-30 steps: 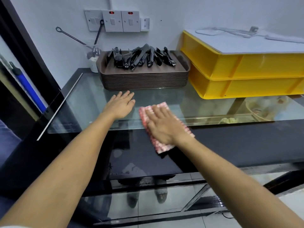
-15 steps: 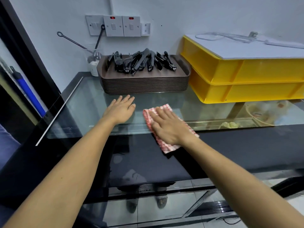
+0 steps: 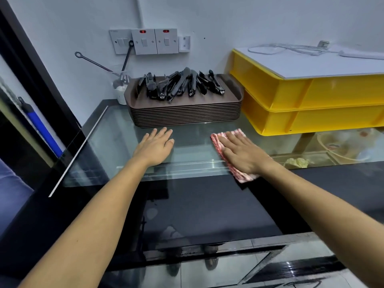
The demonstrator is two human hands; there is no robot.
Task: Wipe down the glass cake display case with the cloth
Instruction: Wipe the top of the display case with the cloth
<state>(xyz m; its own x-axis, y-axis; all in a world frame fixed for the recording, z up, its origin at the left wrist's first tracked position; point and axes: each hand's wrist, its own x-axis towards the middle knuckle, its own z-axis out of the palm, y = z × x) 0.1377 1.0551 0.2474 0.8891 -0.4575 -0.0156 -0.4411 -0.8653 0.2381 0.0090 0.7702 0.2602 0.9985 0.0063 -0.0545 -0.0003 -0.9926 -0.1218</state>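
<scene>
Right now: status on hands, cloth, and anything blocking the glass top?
Right hand flat, pressing cloth on glass top. Left hand flat on glass, bracing. Tray stack and yellow crates cover the back strip.

Looks like a bakery or cake shop. There's a glass display case (image 3: pixel 187 142) with food visible under the top, a stack of brown serving trays (image 3: pixel 187 115) piled with black tongs (image 3: pixel 182 84), and stacked yellow plastic crates (image 3: pixel 311 104) against the wall.

Dim cool light; glass reflections; wide-angle edge distortion.
</scene>
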